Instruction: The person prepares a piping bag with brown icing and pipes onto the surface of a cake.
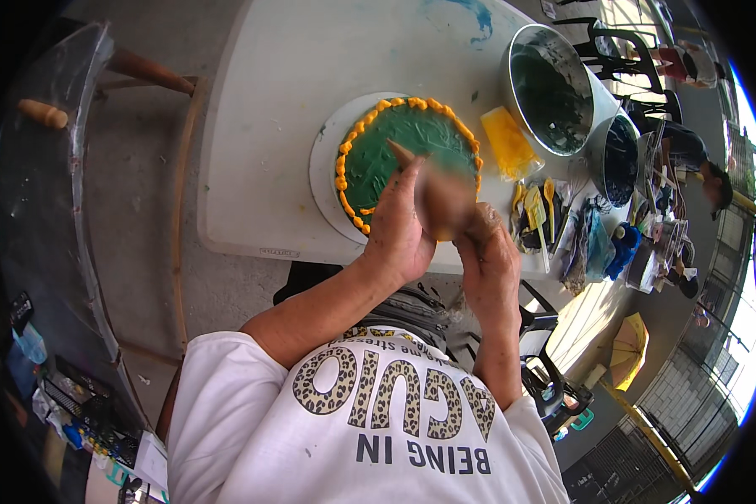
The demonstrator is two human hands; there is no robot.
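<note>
A round cake with green frosting and an orange piped border sits on a white round board near the table's front edge. Over its near side, my left hand is closed, one finger stretched toward the cake's middle. Just right of it, my right hand has its fingers bent and pressed together. Both hands meet at a blurred brownish patch with a trace of orange at its lower end. Whatever they hold there is smeared and cannot be named. The cake's near right part is hidden behind my hands.
Right of the cake lies an orange-smeared plastic bag. Beyond are a metal bowl with dark green residue and a bowl of dark frosting. Orange-stained spatulas and a blue item crowd the right end. A person is farther right.
</note>
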